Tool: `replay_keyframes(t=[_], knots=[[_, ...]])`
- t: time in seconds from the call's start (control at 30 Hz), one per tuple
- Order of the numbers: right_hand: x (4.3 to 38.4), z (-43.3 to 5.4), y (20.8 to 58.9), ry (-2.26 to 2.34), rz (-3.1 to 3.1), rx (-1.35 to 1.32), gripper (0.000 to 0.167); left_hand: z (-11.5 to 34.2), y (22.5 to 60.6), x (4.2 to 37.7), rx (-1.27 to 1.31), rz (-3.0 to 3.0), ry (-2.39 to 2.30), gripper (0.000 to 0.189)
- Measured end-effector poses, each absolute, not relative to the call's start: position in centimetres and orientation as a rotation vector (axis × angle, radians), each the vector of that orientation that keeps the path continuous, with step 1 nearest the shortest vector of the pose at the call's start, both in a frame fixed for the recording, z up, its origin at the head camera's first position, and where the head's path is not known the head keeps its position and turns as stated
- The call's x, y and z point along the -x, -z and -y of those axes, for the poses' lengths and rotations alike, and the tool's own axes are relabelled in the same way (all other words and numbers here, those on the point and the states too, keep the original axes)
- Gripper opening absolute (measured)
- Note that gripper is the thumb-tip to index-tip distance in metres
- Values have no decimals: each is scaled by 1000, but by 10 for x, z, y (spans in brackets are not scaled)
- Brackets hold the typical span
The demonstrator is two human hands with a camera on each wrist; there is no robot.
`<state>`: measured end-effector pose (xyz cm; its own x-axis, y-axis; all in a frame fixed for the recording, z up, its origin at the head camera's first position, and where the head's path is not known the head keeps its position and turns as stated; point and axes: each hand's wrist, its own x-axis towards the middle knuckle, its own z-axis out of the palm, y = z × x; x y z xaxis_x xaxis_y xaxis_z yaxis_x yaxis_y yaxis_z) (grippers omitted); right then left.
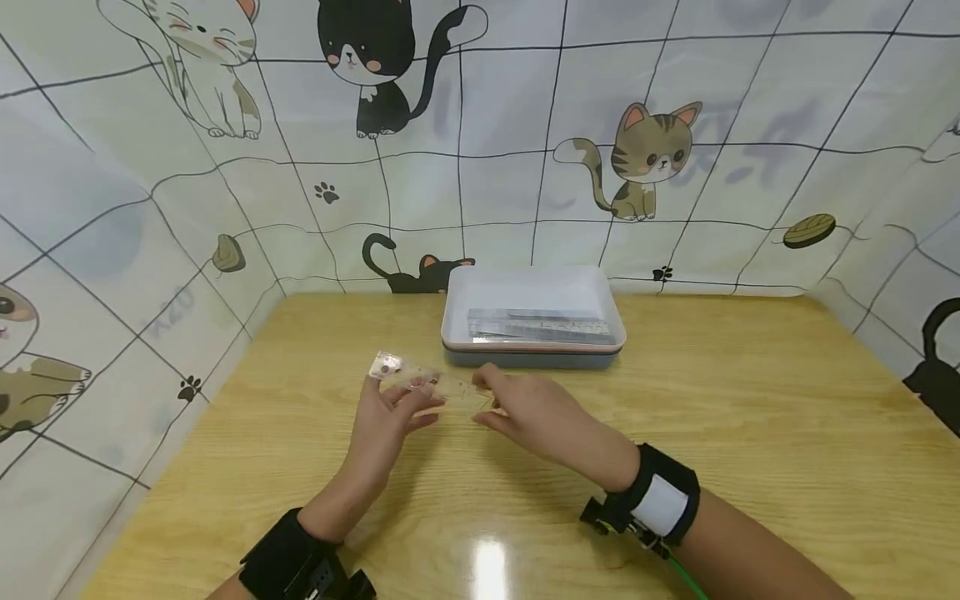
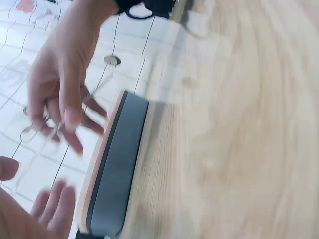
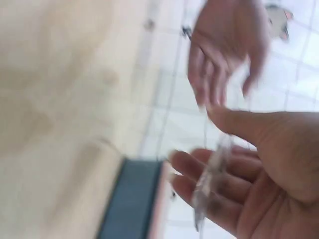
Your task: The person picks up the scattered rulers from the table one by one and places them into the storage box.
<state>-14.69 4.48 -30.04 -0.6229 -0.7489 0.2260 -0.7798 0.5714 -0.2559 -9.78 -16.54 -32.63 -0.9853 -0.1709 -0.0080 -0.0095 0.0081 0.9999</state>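
A clear plastic strip (image 1: 450, 385), thin and see-through with a shiny left end, is held above the table in front of the box. My right hand (image 1: 536, 412) pinches its right part between thumb and fingers; in the right wrist view the strip (image 3: 212, 181) lies across the right fingers under the thumb. My left hand (image 1: 382, 429) is at the strip's left part, its fingers spread and overlapping it in the head view. The right wrist view shows the left hand (image 3: 224, 45) with straight fingers and the thumb apart. Markings on the strip are too blurred to read.
A shallow white box (image 1: 532, 287) with a grey lower side stands at the table's back edge. Several clear rulers (image 1: 536, 327) lie in it. The wooden table (image 1: 750, 400) is enclosed by cloth (image 1: 510, 100) printed with cats and grid lines. Both wrists wear black straps.
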Motion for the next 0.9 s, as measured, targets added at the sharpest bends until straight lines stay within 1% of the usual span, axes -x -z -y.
replay_keyframes(t=[0.07,0.1,0.17,0.27,0.33,0.4,0.5,0.63,0.77,0.9], knots=[[154,-53,294,-529,2754,-1390,37,172,328,100,-109,2243,1898,75],[158,-57,292,-530,2768,-1437,36,174,328,101,-33,2341,1720,75],[165,-64,287,-537,2783,-1524,35,178,329,102,140,2512,1316,71],[173,-71,282,-529,2767,-1599,36,180,331,104,436,2588,809,60],[176,-72,280,-520,2768,-1610,38,180,331,102,557,2572,655,53],[177,-72,279,-507,2772,-1615,38,181,331,100,613,2549,595,45],[177,-73,280,-513,2744,-1604,37,180,329,98,603,2562,557,38],[178,-72,283,-522,2667,-1606,35,178,328,97,525,2628,579,39],[189,-76,282,-544,2630,-1577,33,177,327,97,412,2696,601,47],[220,-98,284,-700,2668,-1427,34,178,327,97,305,2733,638,58]])
